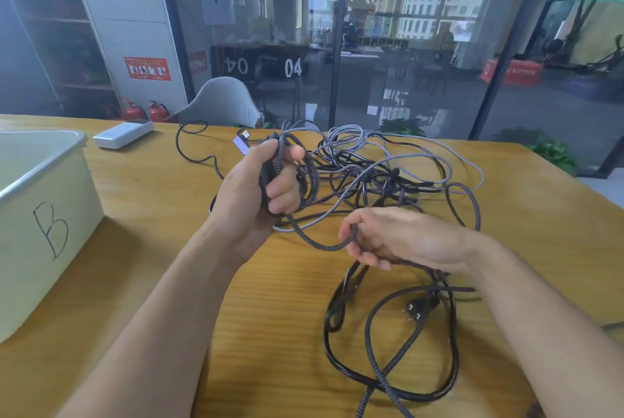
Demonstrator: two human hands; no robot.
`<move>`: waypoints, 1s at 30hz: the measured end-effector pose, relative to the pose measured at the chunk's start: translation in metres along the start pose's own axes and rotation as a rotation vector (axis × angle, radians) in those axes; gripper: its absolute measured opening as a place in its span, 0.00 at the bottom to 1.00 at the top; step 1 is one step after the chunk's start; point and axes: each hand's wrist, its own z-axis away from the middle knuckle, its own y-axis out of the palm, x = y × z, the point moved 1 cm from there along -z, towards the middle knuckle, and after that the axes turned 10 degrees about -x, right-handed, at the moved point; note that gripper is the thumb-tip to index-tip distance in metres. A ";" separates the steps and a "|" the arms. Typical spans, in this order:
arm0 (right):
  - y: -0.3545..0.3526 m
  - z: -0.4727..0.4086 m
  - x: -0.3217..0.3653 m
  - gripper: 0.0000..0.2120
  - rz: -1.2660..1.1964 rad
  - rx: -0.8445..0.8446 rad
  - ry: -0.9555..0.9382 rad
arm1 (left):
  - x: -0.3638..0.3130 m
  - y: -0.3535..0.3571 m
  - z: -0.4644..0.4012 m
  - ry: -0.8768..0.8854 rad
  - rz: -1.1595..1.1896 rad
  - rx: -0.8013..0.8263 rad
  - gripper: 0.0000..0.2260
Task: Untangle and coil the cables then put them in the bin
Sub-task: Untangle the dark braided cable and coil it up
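Note:
A tangle of dark and light grey cables [371, 167] lies on the wooden table. My left hand [256, 191] grips a few coiled loops of a dark braided cable [280, 161] above the table; a silver plug [241, 144] sticks out behind that hand. The same braided cable runs down to my right hand [398, 238], which pinches it [324, 245] between thumb and fingers. Below my right hand, loops of a black power cable [337, 360] with a two-pin plug [415, 311] lie on the table. The pale bin [44, 215] marked "B" stands at the left.
A white box-shaped device [123, 134] lies on the table behind the bin. A grey chair [223, 101] stands beyond the table's far edge, with a glass wall behind it. Bare wood [162, 208] shows between the bin and the cables.

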 end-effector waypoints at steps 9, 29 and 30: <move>-0.009 -0.009 -0.004 0.16 0.040 -0.085 0.077 | 0.002 0.001 0.001 -0.011 -0.048 0.016 0.19; 0.008 -0.021 -0.005 0.15 1.146 -0.541 -0.314 | 0.001 0.005 0.004 -0.058 -0.062 0.100 0.19; 0.011 -0.023 -0.006 0.17 1.179 -0.497 -0.329 | 0.001 0.007 0.006 -0.056 -0.074 0.118 0.19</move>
